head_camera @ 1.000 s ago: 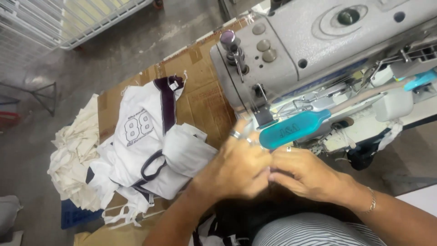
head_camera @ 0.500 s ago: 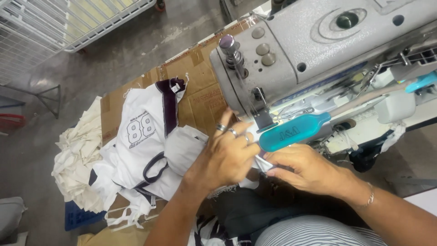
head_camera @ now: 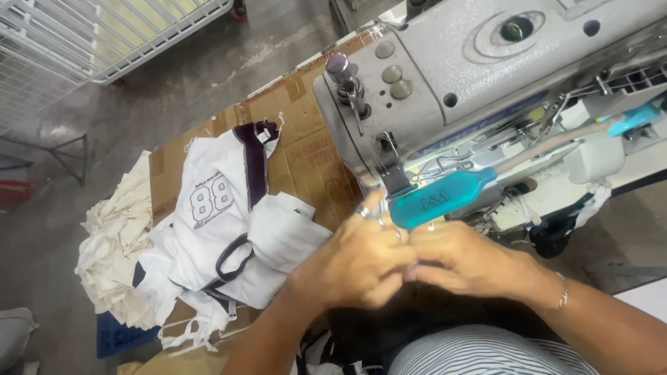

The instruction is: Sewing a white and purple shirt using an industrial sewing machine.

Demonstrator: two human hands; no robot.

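Observation:
My left hand (head_camera: 354, 264) and my right hand (head_camera: 467, 260) meet fingertip to fingertip just below the head of a grey industrial sewing machine (head_camera: 472, 76). Rings show on the left fingers and a thin bracelet on the right wrist. Both hands have their fingers curled down onto a dark fabric (head_camera: 379, 321) that lies under them, and the spot they pinch is hidden. A teal handle-shaped part (head_camera: 445, 198) juts from the machine right above my knuckles, next to the needle area.
White garments with dark trim (head_camera: 229, 215) are piled on a cardboard-covered surface (head_camera: 306, 139) to the left. Cream cloth (head_camera: 114, 243) hangs off its left edge. A white wire rack (head_camera: 90, 42) stands on the concrete floor at the far left.
My left hand, which had reached up toward the needle area half a second ago, has come back down against my right hand. The right hand has barely moved.

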